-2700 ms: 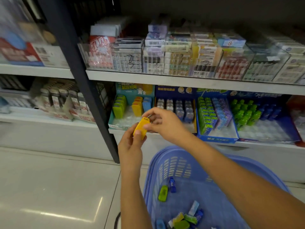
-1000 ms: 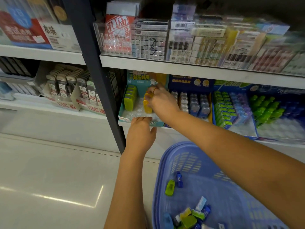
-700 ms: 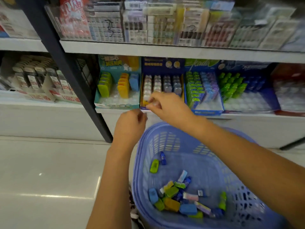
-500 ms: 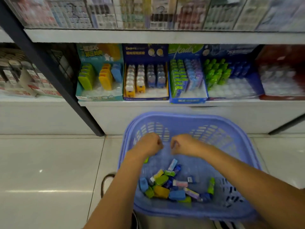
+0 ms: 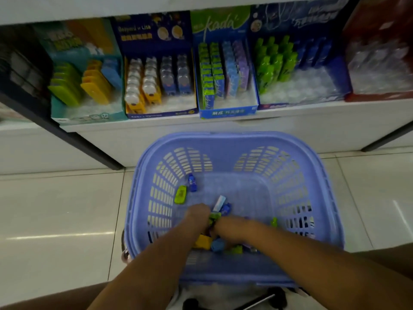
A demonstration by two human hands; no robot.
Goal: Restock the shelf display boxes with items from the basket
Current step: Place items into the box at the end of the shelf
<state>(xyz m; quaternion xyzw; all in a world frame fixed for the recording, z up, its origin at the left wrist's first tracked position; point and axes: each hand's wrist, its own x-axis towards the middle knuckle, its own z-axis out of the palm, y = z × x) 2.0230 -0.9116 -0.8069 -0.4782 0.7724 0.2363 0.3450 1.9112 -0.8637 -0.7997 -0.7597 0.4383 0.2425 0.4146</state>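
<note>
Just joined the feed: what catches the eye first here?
The lavender basket fills the centre, below the shelf, with the left hand and right hand both reaching into the small colourful packs at its bottom. Above, a row of display boxes lines the shelf, several with bare slots at the front.

dim light is cast; glare is reflected off the floor (image 5: 60, 234); the display boxes (image 5: 161, 114) are blurred and bowed
</note>
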